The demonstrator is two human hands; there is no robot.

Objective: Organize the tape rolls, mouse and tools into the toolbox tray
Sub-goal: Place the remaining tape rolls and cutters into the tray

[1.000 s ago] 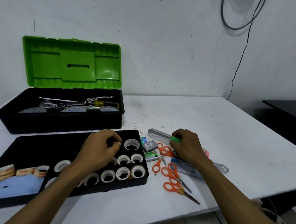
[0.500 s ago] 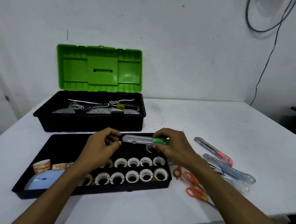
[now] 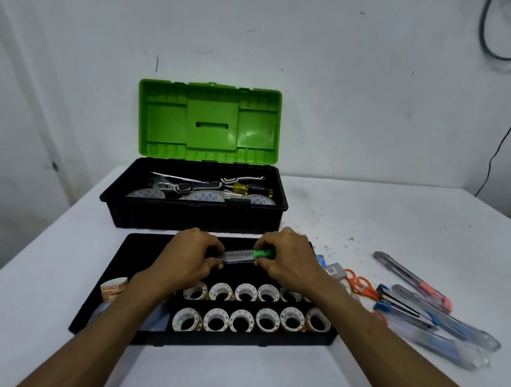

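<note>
Cutter (image 3: 239,256), light, stiff, seemingly slick plastic, pinched at either end by left grip (image 3: 191,256) and right grip (image 3: 289,261) over far compartment of tray (image 3: 240,339); best held mid-body.

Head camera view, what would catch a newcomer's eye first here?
The bright green lid of the open toolbox stands up at the back of the white table. In front of it, the left hand and right hand grip a utility knife with a green end over the far part of the black tray, whose near rows hold white tape rolls. Orange scissors and more cutters lie loose on the table to the right.
</note>
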